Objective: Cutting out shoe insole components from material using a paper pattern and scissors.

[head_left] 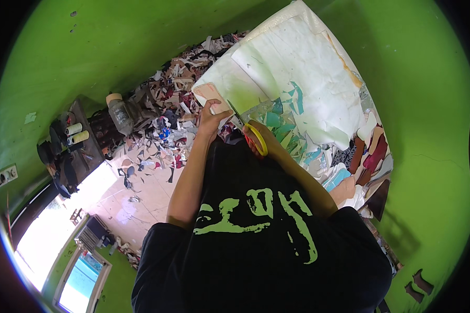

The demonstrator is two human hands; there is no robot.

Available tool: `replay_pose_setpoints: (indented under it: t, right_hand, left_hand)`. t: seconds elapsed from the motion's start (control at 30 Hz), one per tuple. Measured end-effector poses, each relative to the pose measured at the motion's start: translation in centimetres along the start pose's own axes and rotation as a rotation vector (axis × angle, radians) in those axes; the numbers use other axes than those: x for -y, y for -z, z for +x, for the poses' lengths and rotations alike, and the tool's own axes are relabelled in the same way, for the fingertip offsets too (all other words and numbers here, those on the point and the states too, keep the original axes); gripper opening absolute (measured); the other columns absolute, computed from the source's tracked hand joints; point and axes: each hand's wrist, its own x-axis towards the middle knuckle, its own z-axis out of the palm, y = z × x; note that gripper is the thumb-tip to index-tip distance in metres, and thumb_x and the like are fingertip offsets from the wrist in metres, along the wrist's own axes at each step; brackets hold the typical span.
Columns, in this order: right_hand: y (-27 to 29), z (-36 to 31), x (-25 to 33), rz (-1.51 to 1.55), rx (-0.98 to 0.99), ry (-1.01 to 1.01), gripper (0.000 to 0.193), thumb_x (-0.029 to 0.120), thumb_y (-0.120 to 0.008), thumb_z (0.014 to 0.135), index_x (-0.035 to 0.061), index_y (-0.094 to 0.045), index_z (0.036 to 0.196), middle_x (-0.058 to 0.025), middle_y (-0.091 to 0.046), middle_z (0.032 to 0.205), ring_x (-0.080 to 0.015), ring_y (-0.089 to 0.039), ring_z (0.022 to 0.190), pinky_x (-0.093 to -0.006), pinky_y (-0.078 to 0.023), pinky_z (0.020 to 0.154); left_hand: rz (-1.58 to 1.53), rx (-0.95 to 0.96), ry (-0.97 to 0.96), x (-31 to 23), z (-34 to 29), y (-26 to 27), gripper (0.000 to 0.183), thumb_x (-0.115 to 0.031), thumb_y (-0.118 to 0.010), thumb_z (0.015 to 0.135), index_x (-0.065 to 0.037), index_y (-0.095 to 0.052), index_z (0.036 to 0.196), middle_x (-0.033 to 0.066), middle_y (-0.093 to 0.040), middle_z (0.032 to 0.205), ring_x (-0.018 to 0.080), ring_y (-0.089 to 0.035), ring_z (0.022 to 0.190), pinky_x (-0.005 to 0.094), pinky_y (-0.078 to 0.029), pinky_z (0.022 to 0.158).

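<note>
My left hand [212, 121] grips a flat, pale beige piece of sheet material [209, 92] with marks along its edge, thumb on top. In my right hand [272, 142] is a pair of scissors [256, 131] with yellow handles, my fingers through the loops. Its dark blades point up and left, right beside the beige piece and my left thumb. I cannot tell whether the blades touch the piece. Both hands are over the near left edge of a table covered with white sheeting [308, 68].
Teal and green scraps [282, 122] lie on the table, with coloured offcuts [368, 151] at its right. A heap of scraps [177, 78] covers the floor at left. Near it are a clear plastic jar [121, 117] and a wooden stand [91, 141] holding thread spools [78, 137]. Green walls surround the table.
</note>
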Motion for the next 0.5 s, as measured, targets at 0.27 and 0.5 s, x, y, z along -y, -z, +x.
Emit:
replay_pose_setpoints:
  t: [0.27, 0.5]
  right_hand:
    - [-0.9, -0.2, 1.4, 0.026, -0.017, 0.005, 0.06, 0.069, -0.052, 0.09, 0.0094, -0.052, 0.094, -0.0018, -0.053, 0.063, -0.0114, -0.056, 0.048, -0.0257, -0.045, 0.043]
    - [-1.3, -0.3, 2.1, -0.005, -0.018, -0.028, 0.054, 0.064, -0.051, 0.093, 0.0102, -0.048, 0.089, -0.0009, -0.049, 0.062, -0.0097, -0.049, 0.045, -0.024, -0.039, 0.04]
  left_hand:
    - [-0.165, 0.024, 0.032, 0.7, -0.4, 0.3, 0.051, 0.009, -0.075, 0.075, -0.003, -0.046, 0.115, 0.0154, -0.064, 0.101, 0.0226, -0.067, 0.085, 0.0312, -0.057, 0.065]
    - [-0.148, -0.012, 0.064, 1.1, -1.0, 0.7, 0.051, 0.009, -0.075, 0.075, -0.002, -0.046, 0.115, 0.0156, -0.063, 0.102, 0.0212, -0.067, 0.086, 0.03, -0.058, 0.068]
